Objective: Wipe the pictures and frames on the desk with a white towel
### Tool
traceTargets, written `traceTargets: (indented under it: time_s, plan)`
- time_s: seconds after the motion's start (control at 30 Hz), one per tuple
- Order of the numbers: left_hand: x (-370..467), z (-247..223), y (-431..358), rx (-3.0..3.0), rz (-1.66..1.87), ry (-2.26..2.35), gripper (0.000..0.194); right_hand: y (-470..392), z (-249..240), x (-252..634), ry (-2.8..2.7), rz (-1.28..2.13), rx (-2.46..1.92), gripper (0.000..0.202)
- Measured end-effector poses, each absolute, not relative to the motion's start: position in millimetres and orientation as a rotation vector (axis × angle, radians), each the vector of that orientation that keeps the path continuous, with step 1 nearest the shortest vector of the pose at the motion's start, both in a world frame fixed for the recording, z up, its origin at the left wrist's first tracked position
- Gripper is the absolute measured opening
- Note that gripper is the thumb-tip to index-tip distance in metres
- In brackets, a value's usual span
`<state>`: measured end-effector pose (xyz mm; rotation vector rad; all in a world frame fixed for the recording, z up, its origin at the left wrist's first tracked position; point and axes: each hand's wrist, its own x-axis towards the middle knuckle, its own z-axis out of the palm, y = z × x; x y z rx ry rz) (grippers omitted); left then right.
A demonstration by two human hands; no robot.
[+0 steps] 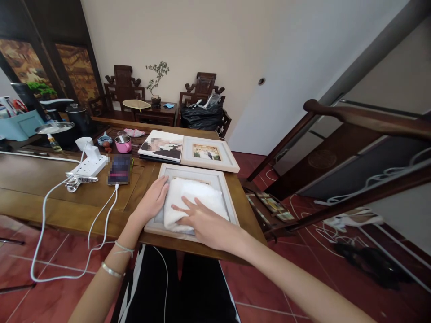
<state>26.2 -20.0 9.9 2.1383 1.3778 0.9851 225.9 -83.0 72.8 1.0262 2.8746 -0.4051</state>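
Observation:
A light wooden picture frame (232,202) lies flat at the near edge of the brown table. On its face rests a folded white cloth (175,193), which hides most of the picture inside. My right hand (205,222) presses down on the cloth with its fingers spread. At the frame's left side, my left hand (153,199) lies flat over the rim, its fingertips beside the cloth. Behind this frame lies a second framed picture (206,152), with a photo album or print (162,145) touching its left side.
On the table (33,179) to the left are a phone (119,169), a power strip (88,167) with white cables, and a pink cup (123,143). A dark wooden chair (336,157) stands to the right. Loose cable hangs over the table's front edge.

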Motion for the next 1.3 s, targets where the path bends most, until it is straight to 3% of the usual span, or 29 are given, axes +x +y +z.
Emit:
traceTargets:
  time_s: [0.17,0.43,0.8,1.13,1.3]
  plan:
    - [25.5,14.0,-23.8,2.141,1.011,1.334,0.051,-50.6,68.9,218.2,2.833,-0.292,1.225,0.072]
    - [25.6,17.2,-23.2,2.044,1.160,1.319,0.055,-24.9,66.1,175.0,2.750,-0.027,1.403,0.050]
    - [24.7,11.6,-17.9,2.118,1.066,1.346,0.043,-99.6,91.7,196.2,2.813,-0.382,1.019,0.062]
    - [20.9,-1.8,-13.5,2.255,0.990,1.328,0.042,-105.8,104.5,256.4,2.780,-0.494,1.155,0.059]
    - [23.1,0.3,-14.1,2.225,1.038,1.342,0.040,-108.0,99.4,231.4,2.798,-0.585,1.144,0.065]
